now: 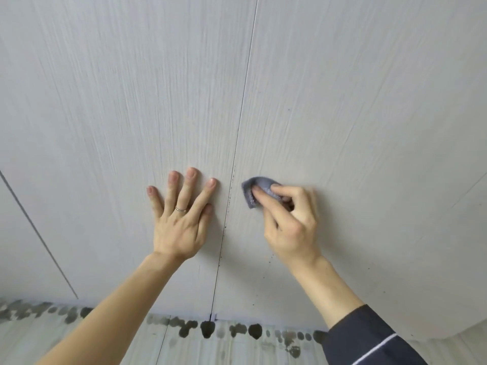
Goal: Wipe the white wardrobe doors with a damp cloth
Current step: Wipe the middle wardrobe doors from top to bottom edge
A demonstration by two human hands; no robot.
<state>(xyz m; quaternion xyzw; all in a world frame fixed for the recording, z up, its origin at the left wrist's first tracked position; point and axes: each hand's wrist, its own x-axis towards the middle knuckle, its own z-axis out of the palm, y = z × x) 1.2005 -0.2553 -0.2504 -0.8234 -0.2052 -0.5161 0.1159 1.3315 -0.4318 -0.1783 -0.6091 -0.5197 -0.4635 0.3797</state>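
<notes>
Two white wood-grain wardrobe doors fill the view, the left door [118, 114] and the right door [355, 114], split by a thin dark vertical gap [238, 127]. My left hand [181, 217] lies flat on the left door with fingers spread, a ring on one finger. My right hand [290, 219] pinches a small grey-blue cloth [254, 189] and presses it against the right door just beside the gap. Small dark specks dot the door edge along the gap, level with and below the cloth.
Another door seam [34, 227] runs diagonally at the far left. Below the doors lies a pale plank floor [105, 343] with a row of dark wet blotches [208, 329] along the wardrobe base. A dark sleeve with a white stripe [369, 341] covers my right forearm.
</notes>
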